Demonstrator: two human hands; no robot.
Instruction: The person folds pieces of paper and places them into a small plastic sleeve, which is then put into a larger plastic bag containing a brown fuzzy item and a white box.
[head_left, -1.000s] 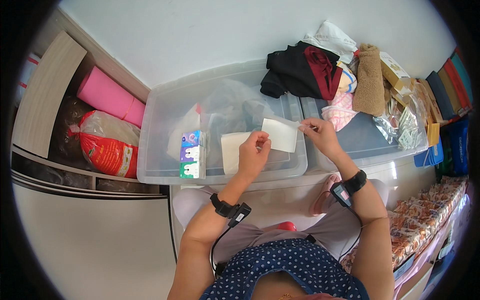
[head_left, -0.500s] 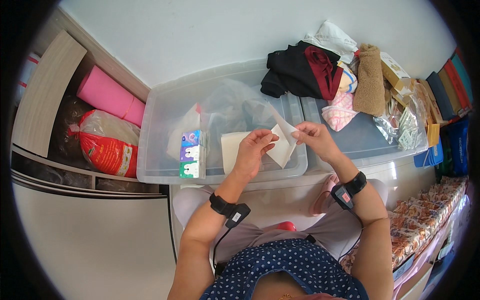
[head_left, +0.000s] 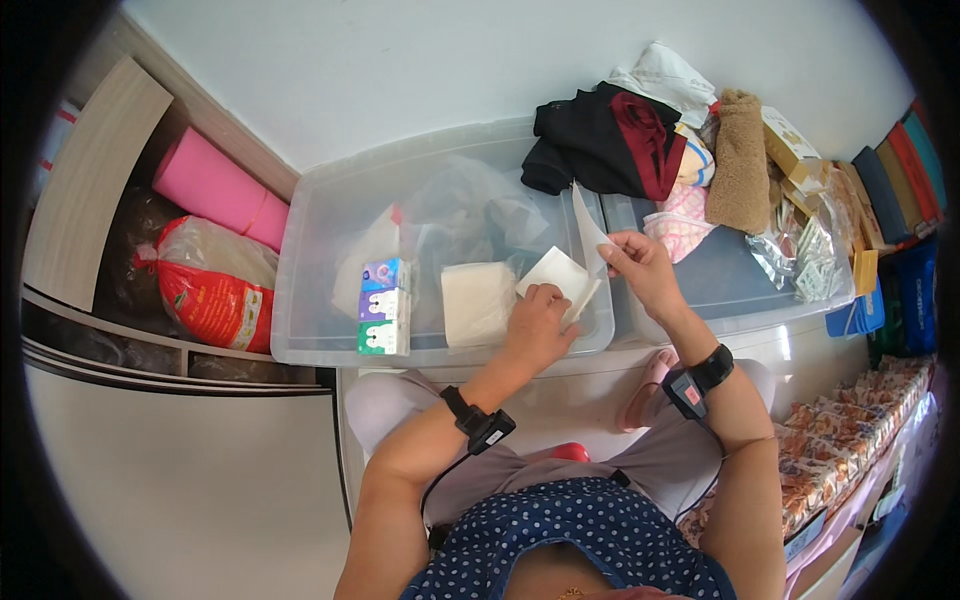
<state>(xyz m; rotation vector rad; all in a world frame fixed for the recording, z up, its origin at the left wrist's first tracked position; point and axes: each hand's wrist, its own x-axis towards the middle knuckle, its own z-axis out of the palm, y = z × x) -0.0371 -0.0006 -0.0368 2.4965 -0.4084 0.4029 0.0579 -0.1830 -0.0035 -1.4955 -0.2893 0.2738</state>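
Observation:
My left hand point(head_left: 541, 325) has its fingers curled over the near edge of a white folded paper point(head_left: 553, 270), above the right part of a translucent plastic bin lid point(head_left: 310, 300). My right hand point(head_left: 645, 270) pinches a separate white sheet point(head_left: 588, 225) between thumb and fingers, upright and seen nearly edge-on. Left of my left hand lies a square cream stack that looks like paper napkins point(head_left: 475, 305), partly in clear plastic. Farther left stand stacked small tissue packs point(head_left: 380, 308) in blue, purple and green.
Crumpled clear plastic bags point(head_left: 470, 205) lie toward the back of the lid. Black and maroon clothing point(head_left: 600, 140), a rolled brown towel point(head_left: 738, 160) and gold boxes point(head_left: 795, 155) sit on the right-hand bin. An open drawer at left holds a pink roll point(head_left: 215, 190) and a red bag point(head_left: 215, 290).
My hands have moved apart. The right has drawn the white sheet up and right, off the folded paper; the left has shifted right and down onto the folded paper.

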